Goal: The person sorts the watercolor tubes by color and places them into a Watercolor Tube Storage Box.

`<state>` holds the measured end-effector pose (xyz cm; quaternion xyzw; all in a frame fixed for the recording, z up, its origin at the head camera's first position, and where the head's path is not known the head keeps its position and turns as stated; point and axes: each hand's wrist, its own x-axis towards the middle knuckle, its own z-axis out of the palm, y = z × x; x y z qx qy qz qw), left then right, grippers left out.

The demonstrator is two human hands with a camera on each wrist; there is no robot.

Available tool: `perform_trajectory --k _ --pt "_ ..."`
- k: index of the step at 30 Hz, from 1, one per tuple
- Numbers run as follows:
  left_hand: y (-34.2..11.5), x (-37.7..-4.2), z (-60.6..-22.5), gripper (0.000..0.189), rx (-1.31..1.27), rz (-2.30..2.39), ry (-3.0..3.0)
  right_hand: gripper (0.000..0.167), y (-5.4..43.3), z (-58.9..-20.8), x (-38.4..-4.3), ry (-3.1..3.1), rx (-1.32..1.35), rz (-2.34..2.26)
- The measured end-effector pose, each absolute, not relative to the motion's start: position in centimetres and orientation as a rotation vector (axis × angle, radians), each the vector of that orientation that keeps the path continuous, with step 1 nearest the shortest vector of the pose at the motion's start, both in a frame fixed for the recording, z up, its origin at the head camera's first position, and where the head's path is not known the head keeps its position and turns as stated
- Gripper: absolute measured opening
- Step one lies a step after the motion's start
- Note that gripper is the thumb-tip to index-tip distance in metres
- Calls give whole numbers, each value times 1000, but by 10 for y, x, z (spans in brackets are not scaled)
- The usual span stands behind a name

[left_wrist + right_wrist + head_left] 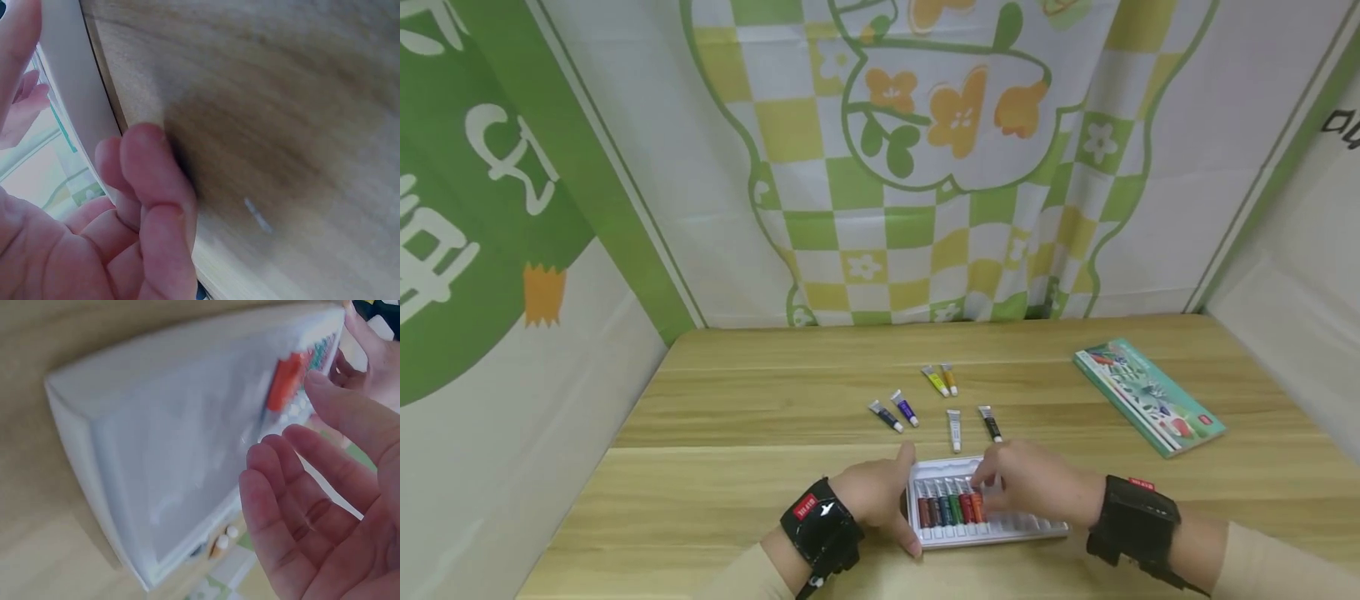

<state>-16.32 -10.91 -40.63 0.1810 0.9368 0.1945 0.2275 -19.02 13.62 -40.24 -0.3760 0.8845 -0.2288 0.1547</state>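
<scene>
A white plastic tray [1033, 532] lies on the wooden table, with several paint tubes side by side in its left part: browns, blue, green, red and an orange paint tube [977, 507] at the right end. My left hand [874, 496] grips the tray's left end, thumb at the front corner. In the left wrist view its bent fingers lie along the tray's outer edge [74, 69]. Over the tray, my right hand [1043, 485] has its fingertips at the orange tube. The right wrist view shows its thumb close against that tube, the other fingers spread apart from it.
Beyond the tray lie loose tubes: white [954, 429], black [990, 423], dark blue [886, 415], purple [905, 408], yellow [936, 380] and ochre [950, 379]. A teal illustrated box [1150, 396] rests at the right. Printed curtain [917, 167] hangs behind the table.
</scene>
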Motion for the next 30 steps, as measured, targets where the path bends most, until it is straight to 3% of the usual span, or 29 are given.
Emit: perform_trajectory --k 10,19,26,30 --pt "-109 -163 -405 110 499 532 2579 13 151 -392 -226 2645 -892 -820" --pt "-109 -163 -406 109 500 521 2581 37 160 -407 -275 2547 -642 -1056" --pt "-109 -163 -409 104 492 522 2573 37 148 -417 -279 2528 -541 -974" --pt "-109 -164 -406 113 483 513 2575 39 142 -418 -276 2531 -515 -972"
